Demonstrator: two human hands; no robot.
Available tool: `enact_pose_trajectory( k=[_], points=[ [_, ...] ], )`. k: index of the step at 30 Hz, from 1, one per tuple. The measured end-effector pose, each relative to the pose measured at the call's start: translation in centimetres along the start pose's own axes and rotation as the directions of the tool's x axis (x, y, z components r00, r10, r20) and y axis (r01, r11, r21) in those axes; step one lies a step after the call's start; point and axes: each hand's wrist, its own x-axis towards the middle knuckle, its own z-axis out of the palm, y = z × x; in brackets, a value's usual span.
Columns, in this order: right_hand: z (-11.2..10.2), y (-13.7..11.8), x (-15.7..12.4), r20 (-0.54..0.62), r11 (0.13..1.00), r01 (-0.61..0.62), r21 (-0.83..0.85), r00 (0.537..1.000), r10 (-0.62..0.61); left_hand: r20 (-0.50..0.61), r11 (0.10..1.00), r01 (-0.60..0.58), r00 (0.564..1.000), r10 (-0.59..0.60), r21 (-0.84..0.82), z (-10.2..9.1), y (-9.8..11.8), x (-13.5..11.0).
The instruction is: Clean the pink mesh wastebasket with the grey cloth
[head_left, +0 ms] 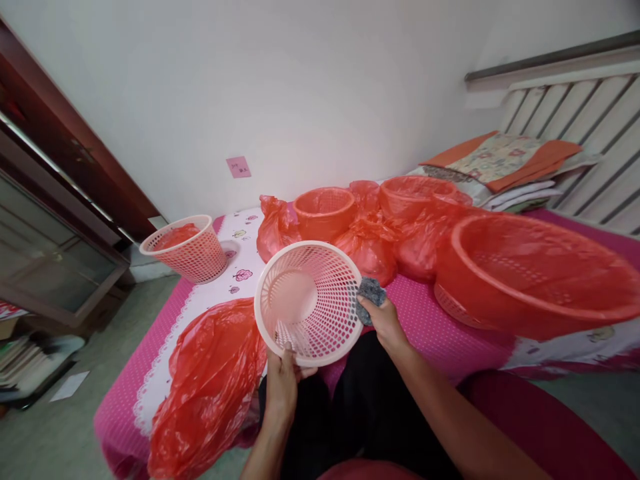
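Observation:
A pink perforated plastic basket (303,297) is held tilted in front of me, its open mouth facing me and nothing inside. My left hand (284,380) grips its lower rim, thumb over the edge. Closed around a dark grey cloth (371,300), my right hand (384,320) presses it against the basket's right side at the rim. Just left of the basket, a red plastic bag (210,387) lies crumpled over the bed's edge.
Another pink basket (193,253) with red plastic inside stands at the left. Red-bagged baskets (325,213) and a large red-lined basket (540,273) occupy the back and right. Folded textiles (505,160) lie near the radiator (580,127). The bed has a pink dotted cover (415,333).

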Motion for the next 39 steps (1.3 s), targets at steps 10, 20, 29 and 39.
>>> enact_pose_trajectory(
  k=[10,20,29,39],
  points=[
    [0.2,2.5,-3.5,0.02,0.982,-0.107,0.156,0.994,0.105,-0.054,0.99,-0.14,0.989,0.141,0.029,1.8,-3.4,-2.0],
    [-0.8,2.4,-5.6,0.12,0.92,-0.322,0.222,0.946,0.302,-0.104,0.989,-0.145,0.984,0.147,0.031,3.4,-5.5,-1.8],
    [-1.7,3.1,-6.7,0.056,0.96,-0.244,0.137,0.97,0.239,0.036,0.994,0.014,0.999,-0.011,-0.11,4.6,-6.5,-1.9],
    [-1.6,1.9,-7.3,0.054,0.99,-0.142,-0.019,0.988,0.143,0.194,0.976,0.163,0.972,-0.133,-0.146,3.4,-7.1,-1.9]
  ],
)
